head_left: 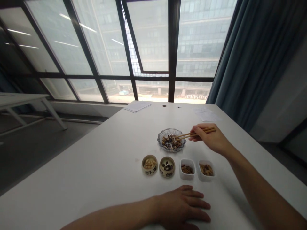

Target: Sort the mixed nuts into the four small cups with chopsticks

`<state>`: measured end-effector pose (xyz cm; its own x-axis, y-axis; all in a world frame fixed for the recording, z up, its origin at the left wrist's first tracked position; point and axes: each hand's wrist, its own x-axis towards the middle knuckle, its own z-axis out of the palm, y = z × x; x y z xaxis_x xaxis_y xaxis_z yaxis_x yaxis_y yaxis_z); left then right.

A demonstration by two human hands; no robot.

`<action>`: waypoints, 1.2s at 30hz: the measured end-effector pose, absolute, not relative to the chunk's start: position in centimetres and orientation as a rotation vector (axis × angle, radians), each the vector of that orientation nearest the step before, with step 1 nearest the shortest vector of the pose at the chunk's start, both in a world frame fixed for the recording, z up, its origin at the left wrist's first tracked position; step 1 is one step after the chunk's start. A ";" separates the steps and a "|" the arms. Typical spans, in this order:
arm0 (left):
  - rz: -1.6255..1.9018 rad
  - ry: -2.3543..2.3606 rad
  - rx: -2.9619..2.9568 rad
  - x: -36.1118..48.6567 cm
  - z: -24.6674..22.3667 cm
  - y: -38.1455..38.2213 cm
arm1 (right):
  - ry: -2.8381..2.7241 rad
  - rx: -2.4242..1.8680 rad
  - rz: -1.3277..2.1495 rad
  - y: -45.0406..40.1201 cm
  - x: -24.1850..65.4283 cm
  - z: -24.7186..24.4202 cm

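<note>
In the head view, the right hand (208,135) pinches a pair of chopsticks (184,135), their tips inside the scalloped glass bowl (170,131), among dark and tan pieces. The bowl sits on the white surface (100,169), well apart from both side edges. The left hand (184,204) is palm down, fingers spread wide, near the front of two square white tubs (187,176) (206,178). These stand in a row with two round cups (150,172) (167,174), narrow gaps between neighbours. Open room stretches from the round cups to the left edge, and from the bowl to the far edge, where papers (137,106) lie at the left corner. The right forearm crosses the side right of the tubs.
</note>
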<state>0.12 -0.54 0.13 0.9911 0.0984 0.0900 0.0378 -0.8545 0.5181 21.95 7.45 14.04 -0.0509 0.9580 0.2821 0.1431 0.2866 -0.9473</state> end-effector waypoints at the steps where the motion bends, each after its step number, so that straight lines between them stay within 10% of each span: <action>1: 0.148 0.093 2.597 0.1 0.1 -0.5 | -1.445 -1.078 0.971 7.9 21.9 13.9; 36: 0.115 0.087 2.774 0.3 0.1 0.0 | -1.078 -1.021 1.010 16.1 24.7 9.0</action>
<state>0.26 0.03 0.12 0.9948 0.0751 0.0689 0.0456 -0.9326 0.3580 24.65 16.12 9.01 0.1722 0.9657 0.1946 -0.1309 0.2182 -0.9671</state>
